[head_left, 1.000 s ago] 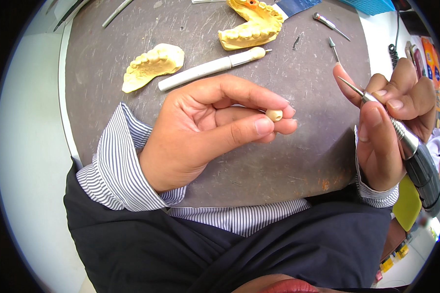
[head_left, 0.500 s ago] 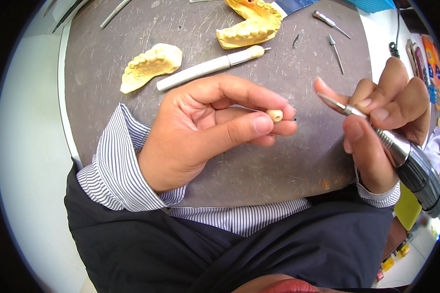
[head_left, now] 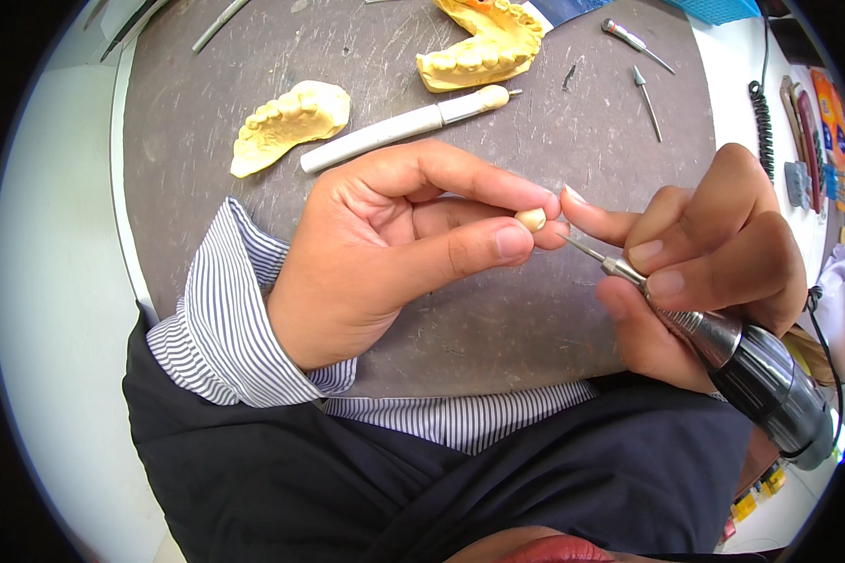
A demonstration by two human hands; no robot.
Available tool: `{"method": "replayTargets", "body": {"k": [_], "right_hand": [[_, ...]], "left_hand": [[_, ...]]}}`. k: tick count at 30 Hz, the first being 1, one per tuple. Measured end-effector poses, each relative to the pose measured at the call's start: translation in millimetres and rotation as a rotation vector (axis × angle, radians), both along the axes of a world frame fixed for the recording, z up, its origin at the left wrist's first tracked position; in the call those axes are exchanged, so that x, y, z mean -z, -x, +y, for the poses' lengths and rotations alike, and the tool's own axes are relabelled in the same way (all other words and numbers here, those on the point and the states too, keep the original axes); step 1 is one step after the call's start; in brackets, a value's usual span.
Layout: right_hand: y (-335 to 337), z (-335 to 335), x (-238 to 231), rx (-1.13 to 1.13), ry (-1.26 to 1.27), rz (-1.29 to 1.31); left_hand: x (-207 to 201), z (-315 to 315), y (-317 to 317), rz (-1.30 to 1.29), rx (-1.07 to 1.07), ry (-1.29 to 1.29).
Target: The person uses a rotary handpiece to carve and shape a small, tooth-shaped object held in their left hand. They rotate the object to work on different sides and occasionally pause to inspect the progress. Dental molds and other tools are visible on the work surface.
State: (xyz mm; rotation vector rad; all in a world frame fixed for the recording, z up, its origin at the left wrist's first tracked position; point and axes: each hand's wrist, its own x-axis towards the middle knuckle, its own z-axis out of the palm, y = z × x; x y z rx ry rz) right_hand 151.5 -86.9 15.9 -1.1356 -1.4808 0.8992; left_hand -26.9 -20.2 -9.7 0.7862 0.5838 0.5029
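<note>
My left hand point(head_left: 376, 244) pinches a small cream-coloured dental crown point(head_left: 531, 220) between thumb and fingertips, over the middle of the bench. My right hand point(head_left: 723, 253) is wrapped around a black and silver rotary handpiece point(head_left: 770, 375), held like a pen. From its silver nose a thin pointed bur point(head_left: 585, 247) reaches left towards the crown. Its tip is close to the left fingertips; whether it touches the crown I cannot tell. The right index finger stretches out to meet the left fingertips.
On the brown, scratched bench point(head_left: 498, 328) lie a yellow partial dental model point(head_left: 296, 122), a larger yellow arch model point(head_left: 474, 61) and a white-handled tool point(head_left: 376, 141). A grey pointed bur point(head_left: 643, 98) and another bur point(head_left: 634, 44) lie far right. A coiled black cord point(head_left: 760, 122) hangs beyond the edge.
My right hand has moved left with the handpiece, bringing the bur up to the crown. The crown has turned in my left fingers, so its open end faces more to the right.
</note>
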Motion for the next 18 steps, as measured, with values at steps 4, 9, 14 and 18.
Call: {"method": "replayTargets", "body": {"k": [4, 9, 14, 18], "right_hand": [[-8.8, 4.8, 8.0, -0.134, -0.032, 0.037], [-14.6, 9.9, 7.6, -0.221, -0.206, -0.168], [-12.8, 10.2, 6.2, -0.194, -0.125, -0.091], [-5.5, 7.3, 1.5, -0.113, -0.045, 0.001]], "left_hand": [[-0.2, -0.7, 0.1, 0.007, -0.005, 0.005], [-1.0, -0.3, -1.4, 0.02, 0.001, 0.006], [-0.7, 0.5, -2.0, 0.029, 0.0, -0.013], [0.1, 0.4, -3.3, 0.021, 0.005, -0.028]]}}
